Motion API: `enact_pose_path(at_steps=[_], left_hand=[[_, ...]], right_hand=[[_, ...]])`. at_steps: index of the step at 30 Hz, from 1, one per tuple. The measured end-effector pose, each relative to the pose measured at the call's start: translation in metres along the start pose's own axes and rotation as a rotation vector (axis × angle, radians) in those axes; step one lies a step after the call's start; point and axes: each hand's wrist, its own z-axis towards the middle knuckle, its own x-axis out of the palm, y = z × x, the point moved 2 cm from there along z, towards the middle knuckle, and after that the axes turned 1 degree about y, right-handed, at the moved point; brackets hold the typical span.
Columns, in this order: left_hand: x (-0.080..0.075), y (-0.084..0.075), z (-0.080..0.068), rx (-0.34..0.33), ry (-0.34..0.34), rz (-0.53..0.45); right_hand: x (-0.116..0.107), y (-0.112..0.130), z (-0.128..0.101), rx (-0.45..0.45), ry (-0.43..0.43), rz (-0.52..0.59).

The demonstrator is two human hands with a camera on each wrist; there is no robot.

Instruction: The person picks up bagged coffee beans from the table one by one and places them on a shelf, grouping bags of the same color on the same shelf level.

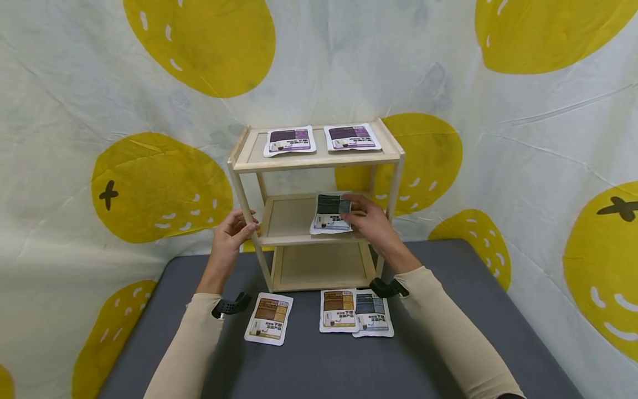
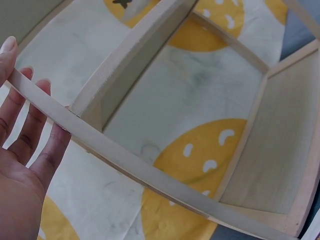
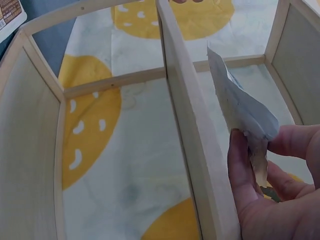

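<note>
Pouch (image 1: 331,213) in right hand (image 1: 371,224)

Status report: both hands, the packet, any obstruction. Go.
Left hand steadies small wooden shelf rack. Right hand pinches blue-grey flat packet over middle shelf. Nothing blocking.

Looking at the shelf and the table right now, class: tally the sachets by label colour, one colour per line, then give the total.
Purple sachets on the top shelf: 2
Blue sachets, one pinched by the right hand at the middle shelf, one on the table: 2
Brown sachets on the table: 2
Total: 6
</note>
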Motion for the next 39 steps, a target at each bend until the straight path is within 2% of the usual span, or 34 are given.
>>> enact_pose_path(at_steps=[22, 39], left_hand=[[0.001, 0.0, 0.0, -0.012, -0.003, -0.018], [0.0, 0.001, 0.0, -0.02, -0.003, -0.02]], right_hand=[[0.003, 0.002, 0.011, 0.035, -0.135, 0.023], [0.001, 0.002, 0.017, 0.004, -0.224, -0.094]])
